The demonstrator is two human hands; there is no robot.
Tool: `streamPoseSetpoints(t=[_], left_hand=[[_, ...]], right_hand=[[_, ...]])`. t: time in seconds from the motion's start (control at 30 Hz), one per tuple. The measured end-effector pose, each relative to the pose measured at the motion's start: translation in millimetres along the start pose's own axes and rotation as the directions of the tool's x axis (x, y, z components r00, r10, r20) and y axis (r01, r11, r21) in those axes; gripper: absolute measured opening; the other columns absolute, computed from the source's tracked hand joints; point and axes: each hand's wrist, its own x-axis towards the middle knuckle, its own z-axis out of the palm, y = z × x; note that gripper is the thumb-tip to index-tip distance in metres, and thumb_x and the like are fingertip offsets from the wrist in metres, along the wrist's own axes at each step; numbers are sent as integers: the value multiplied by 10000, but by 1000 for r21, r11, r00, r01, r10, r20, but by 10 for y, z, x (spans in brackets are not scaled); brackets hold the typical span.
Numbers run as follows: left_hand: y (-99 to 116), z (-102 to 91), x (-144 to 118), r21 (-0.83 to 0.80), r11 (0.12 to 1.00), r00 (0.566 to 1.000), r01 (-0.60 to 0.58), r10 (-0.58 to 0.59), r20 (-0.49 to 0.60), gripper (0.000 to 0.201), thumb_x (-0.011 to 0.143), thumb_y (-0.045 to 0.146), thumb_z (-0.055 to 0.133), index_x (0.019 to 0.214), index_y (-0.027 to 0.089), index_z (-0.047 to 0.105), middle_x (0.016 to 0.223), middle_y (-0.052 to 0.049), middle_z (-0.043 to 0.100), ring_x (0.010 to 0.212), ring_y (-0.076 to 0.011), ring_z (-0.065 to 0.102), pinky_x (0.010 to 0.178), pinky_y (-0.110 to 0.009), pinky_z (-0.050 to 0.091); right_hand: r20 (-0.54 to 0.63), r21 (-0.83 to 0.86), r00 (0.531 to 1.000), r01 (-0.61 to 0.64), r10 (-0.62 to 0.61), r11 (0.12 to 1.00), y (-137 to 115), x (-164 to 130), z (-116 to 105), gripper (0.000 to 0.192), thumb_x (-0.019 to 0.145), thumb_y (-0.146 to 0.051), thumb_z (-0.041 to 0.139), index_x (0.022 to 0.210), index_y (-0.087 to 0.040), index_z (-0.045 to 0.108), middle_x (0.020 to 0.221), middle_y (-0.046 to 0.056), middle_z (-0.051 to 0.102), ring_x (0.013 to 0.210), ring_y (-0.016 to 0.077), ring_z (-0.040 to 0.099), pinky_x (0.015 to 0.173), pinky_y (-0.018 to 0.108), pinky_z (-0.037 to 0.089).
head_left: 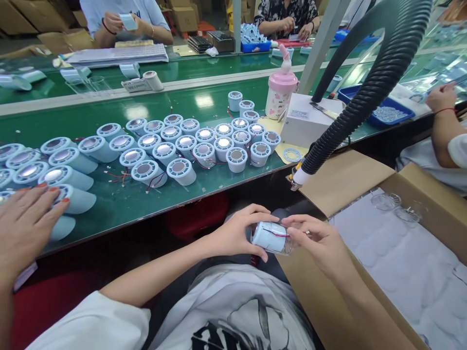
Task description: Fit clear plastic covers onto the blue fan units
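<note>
Hands are meeting low in the head view, over the person's lap and below the edge of the green table (120, 206). The left hand (237, 233) is curling its fingers around one end of a pale blue cylinder (268, 236), while the right hand (319, 243) is pinching the other end, where a clear cap seems to be sitting, though that part is too small to make out fully. A thin red wire (274, 232) is running across the cylinder's side. The cylinder is lying on its side between both hands, just beside the open cardboard box (328, 311) lined with white padding (401, 262). Up on the table, many similar blue cylinders (204, 146) are standing in a cluster. A co-worker's hand (25, 223) with painted nails is resting on some at the far left. A black ribbed hose (365, 92) is arching down towards the table edge, near a pink bottle (280, 90) and a white box (310, 121).
</note>
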Motion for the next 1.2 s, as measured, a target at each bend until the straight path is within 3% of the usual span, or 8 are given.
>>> streamPoseSetpoints(t=[0.13,0.2,0.27,0.37,0.47,0.67,1.03,1.2], left_hand=[[53,-11,-4,-168,978,987,121,-101,127,706,638,314,835,1282,235,556,1197,-96,608,1079,-239,601,855,-321,526],[84,-1,-11,-242,948,975,206,-177,137,685,670,299,811,1289,215,532,1187,-99,612,1017,-222,628,840,-326,536],[92,20,-26,-349,896,961,275,-243,132,682,681,291,800,1289,197,506,1190,-110,606,985,-217,637,831,-340,539],[79,50,-59,-503,790,936,351,-313,161,688,696,299,790,1298,193,474,1165,-120,608,896,-195,653,776,-338,545],[85,44,-83,-533,762,930,368,-310,199,702,715,315,779,1328,205,455,1144,-119,614,832,-178,655,719,-319,545],[186,-39,-80,-415,885,976,210,-163,145,740,663,235,821,1336,227,514,1346,-121,547,1128,-245,596,952,-352,490],[187,-57,-111,-333,937,989,101,-60,134,781,637,196,840,1347,249,521,1347,-113,555,1211,-253,559,993,-353,484],[203,-59,-107,-312,946,991,86,-48,129,782,640,195,837,1352,239,517,1365,-116,544,1245,-253,533,1017,-351,468]], right_hand=[[32,222,994,-107,103,969,109,48,-52,352,811,-393,704,535,-191,622,1057,83,695,1021,273,637,760,346,550],[77,283,995,-84,64,955,135,40,-66,289,833,-397,680,618,-206,663,1126,83,685,1074,292,627,776,379,569],[125,192,991,30,-55,981,136,0,-65,92,812,-340,711,827,-250,722,1240,73,645,1179,303,577,890,430,545],[175,-135,953,273,-248,953,126,-96,-42,384,771,-210,748,1130,-319,667,1378,55,557,1283,285,500,1033,446,456],[163,-263,933,355,-321,897,136,-175,-30,401,799,-197,722,1164,-333,625,1378,43,561,1282,265,508,1030,419,464],[198,-101,964,200,-178,975,130,-196,-56,402,812,-250,726,1171,-338,568,1341,22,585,1196,240,579,950,367,531],[236,117,970,-79,50,990,25,-188,-53,389,794,-278,736,1140,-303,559,1212,34,635,1063,217,616,840,321,537],[277,202,957,-141,82,969,42,-167,-52,402,803,-365,730,1134,-254,530,1099,53,660,966,202,632,801,312,527]])
